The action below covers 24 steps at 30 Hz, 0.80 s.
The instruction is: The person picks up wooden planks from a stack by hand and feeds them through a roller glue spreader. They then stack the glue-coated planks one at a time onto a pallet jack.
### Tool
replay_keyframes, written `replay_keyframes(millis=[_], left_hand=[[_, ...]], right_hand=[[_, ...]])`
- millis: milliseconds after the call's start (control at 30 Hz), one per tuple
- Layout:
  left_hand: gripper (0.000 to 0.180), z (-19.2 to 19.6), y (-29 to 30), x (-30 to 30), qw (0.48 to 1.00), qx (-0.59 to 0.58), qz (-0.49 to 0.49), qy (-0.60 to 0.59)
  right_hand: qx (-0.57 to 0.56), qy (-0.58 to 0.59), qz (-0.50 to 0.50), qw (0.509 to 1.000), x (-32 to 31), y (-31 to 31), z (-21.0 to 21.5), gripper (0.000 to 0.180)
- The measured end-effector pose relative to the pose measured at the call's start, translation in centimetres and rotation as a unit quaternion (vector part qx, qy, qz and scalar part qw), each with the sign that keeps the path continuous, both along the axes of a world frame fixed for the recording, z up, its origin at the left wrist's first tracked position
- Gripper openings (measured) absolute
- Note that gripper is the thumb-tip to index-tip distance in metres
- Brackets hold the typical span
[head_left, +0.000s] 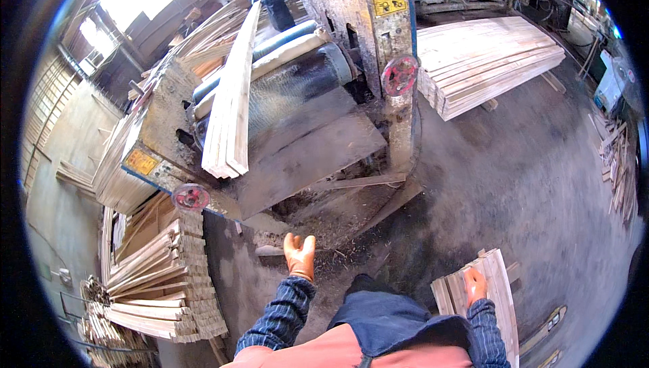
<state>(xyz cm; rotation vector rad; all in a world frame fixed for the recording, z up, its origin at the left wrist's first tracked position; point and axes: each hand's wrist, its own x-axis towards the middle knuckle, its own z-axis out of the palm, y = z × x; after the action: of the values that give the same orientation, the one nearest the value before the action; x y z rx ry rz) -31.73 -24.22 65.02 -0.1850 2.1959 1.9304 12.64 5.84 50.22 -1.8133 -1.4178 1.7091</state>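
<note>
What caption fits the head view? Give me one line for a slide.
Left hand raised open before a roller machine carrying wooden slats; right hand resting on a slat stack.

right hand (474,284) on slat stack (497,300), left hand (299,254) free

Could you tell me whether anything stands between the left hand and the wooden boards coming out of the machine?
Nothing visible does. The left hand is raised, empty, over the sawdust-strewn floor, and the boards jut toward it from the machine's rollers.
</note>
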Motion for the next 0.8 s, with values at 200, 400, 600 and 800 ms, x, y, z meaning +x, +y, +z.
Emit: replay_keyframes(millis=[200, 400, 600, 800], left_hand=[[0.091, -0.5, 6.2, 2.1, 0.989, -0.001, -0.145, -0.008], [0.065, -0.6, 8.2, 6.7, 0.953, -0.033, -0.284, -0.100], [0.073, 0.2, 9.3, 12.7, 0.900, -0.124, -0.406, -0.103], [0.075, -7.7, 16.1, 14.9, 0.827, -0.167, -0.517, -0.142]], right_hand=[[-0.017, -0.071, -0.101, 0.992, 9.1, -7.5, -0.2, 0.050], [0.030, -0.086, -0.213, 0.973, 17.2, -15.0, 1.0, 0.030], [-0.072, -0.030, -0.469, 0.880, 21.5, -26.1, 3.5, 0.042], [-0.167, -0.015, -0.545, 0.821, 22.5, -29.2, 0.6, 0.060]])
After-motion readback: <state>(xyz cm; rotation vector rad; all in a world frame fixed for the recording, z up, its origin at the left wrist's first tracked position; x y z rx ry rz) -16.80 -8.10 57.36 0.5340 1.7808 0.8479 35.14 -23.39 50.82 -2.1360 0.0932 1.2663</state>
